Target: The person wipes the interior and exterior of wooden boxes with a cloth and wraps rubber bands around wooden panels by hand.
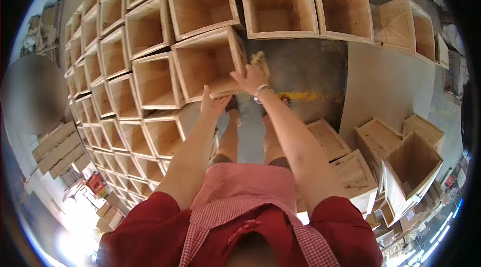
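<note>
A wooden box stands in front of me with its open side facing up, at the inner corner of the rows. My left hand is at its near rim, palm turned up and fingers spread, touching the edge or just beside it. By the box's right side is my right hand, a band around its wrist. Its thumb points toward the rim. A crumpled yellowish cloth shows at the fingers of this hand and seems held in them; the grip itself is partly hidden.
Rows of open wooden boxes fill the left and far side. More boxes are stacked at right, near a beige board. A yellow line marks the dark floor by my feet. A blurred shape is at far left.
</note>
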The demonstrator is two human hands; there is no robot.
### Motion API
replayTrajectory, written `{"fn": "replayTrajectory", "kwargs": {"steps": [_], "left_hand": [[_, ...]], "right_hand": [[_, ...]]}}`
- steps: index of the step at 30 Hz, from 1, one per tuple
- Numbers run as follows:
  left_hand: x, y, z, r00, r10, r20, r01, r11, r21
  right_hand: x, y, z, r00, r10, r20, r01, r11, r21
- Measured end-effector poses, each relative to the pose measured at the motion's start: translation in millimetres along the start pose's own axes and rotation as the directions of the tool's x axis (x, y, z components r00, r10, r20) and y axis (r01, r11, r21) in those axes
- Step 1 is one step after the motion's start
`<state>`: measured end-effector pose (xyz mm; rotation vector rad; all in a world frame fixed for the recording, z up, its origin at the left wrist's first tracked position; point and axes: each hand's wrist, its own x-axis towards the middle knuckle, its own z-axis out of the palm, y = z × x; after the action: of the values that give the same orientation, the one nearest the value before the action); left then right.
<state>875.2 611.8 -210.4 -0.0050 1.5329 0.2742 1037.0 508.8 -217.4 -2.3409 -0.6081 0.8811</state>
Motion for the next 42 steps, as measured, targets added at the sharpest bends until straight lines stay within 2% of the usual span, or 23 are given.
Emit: {"fn": "replayTrajectory", "kwargs": {"steps": [2,3,4,5,7,8,9,10,16,18,20,21,22,23,25,27,30,33,34,37,39,41,42], "left_hand": [[40,5,-8,0.903,0.023,0.43,-0.086,0.988,0.128],[35,3,3,0.991,-0.049,0.126,0.014,0.963,0.268],[60,-10,-16,0.882,0.137,0.451,-0.267,0.933,0.24],[88,-6,-31,0.896,0.011,0.443,-0.14,0.955,0.26],[61,-26,-27,0.891,-0.075,0.449,-0.011,0.982,0.186],[111,-41,-64,0.848,0.001,0.53,-0.263,0.868,0.421],[97,-52,-60,0.885,-0.149,0.442,0.042,0.969,0.243],[98,-76,-77,0.798,-0.046,0.601,-0.216,0.909,0.356],[0,-158,-57,0.923,-0.253,0.291,0.162,0.939,0.304],[-7,-157,-62,0.846,-0.526,-0.092,0.382,0.476,0.792],[-44,-137,-13,0.923,-0.324,0.208,-0.256,-0.114,0.96],[-50,-126,8,0.771,-0.048,0.635,-0.602,-0.381,0.702],[-56,-114,34,0.343,0.073,0.936,-0.666,-0.684,0.297],[-72,-105,75,0.358,0.165,0.919,-0.426,-0.847,0.318],[-57,-79,127,0.126,0.094,0.988,-0.392,-0.91,0.136],[-30,-55,159,0.628,-0.068,0.775,-0.547,-0.748,0.377],[33,-43,156,0.568,-0.297,0.768,-0.473,-0.881,0.009],[42,-45,147,0.458,-0.249,0.854,-0.552,-0.832,0.053],[50,-42,147,0.579,-0.265,0.771,-0.481,-0.874,0.061],[167,-26,94,0.426,0.021,0.905,-0.601,-0.741,0.3],[135,-21,112,0.417,-0.087,0.905,-0.599,-0.775,0.201],[66,-29,140,0.411,-0.307,0.859,-0.586,-0.811,-0.01],[35,-37,150,0.605,-0.172,0.777,-0.543,-0.803,0.245]], "right_hand": [[18,-17,8,0.99,-0.135,0.027,0.137,0.984,-0.113],[20,-16,15,0.998,-0.053,0.031,0.054,0.998,-0.02],[21,-17,21,0.999,0.03,0.035,-0.032,0.997,0.072],[17,-7,40,0.992,-0.013,-0.129,0.017,0.999,0.032],[-1,3,27,0.993,0.118,-0.001,-0.117,0.993,0.029],[-15,6,19,0.991,0.132,-0.037,-0.135,0.987,-0.083],[-27,12,18,0.985,0.149,-0.091,-0.164,0.967,-0.197],[-41,24,8,0.982,0.166,-0.088,-0.18,0.966,-0.183],[-102,97,-10,0.963,0.264,-0.056,-0.266,0.963,-0.033],[-117,102,-30,0.929,0.369,0.043,-0.369,0.929,-0.012],[-119,96,-44,0.934,0.357,-0.014,-0.357,0.934,-0.027],[-119,91,-49,0.939,0.337,-0.063,-0.34,0.939,-0.05],[-114,86,-53,0.937,0.342,-0.069,-0.345,0.938,-0.04],[-105,81,-58,0.942,0.332,0.043,-0.334,0.942,0.038],[-89,82,-64,0.936,0.317,0.152,-0.336,0.934,0.121],[-79,91,-64,0.919,0.254,0.3,-0.32,0.927,0.196],[-53,108,-27,0.969,0.225,0.103,-0.244,0.936,0.252],[-26,65,-44,0.959,0.284,-0.008,-0.261,0.89,0.373],[-10,51,-46,0.983,0.171,-0.072,-0.128,0.907,0.4],[18,15,-27,0.989,-0.142,0.042,0.144,0.987,-0.069],[-17,-29,-53,0.994,0.107,-0.031,-0.067,0.798,0.599],[-61,49,22,0.98,-0.096,-0.177,0.102,0.994,0.024],[-102,65,9,0.851,-0.137,-0.507,0.352,0.866,0.356]]}}
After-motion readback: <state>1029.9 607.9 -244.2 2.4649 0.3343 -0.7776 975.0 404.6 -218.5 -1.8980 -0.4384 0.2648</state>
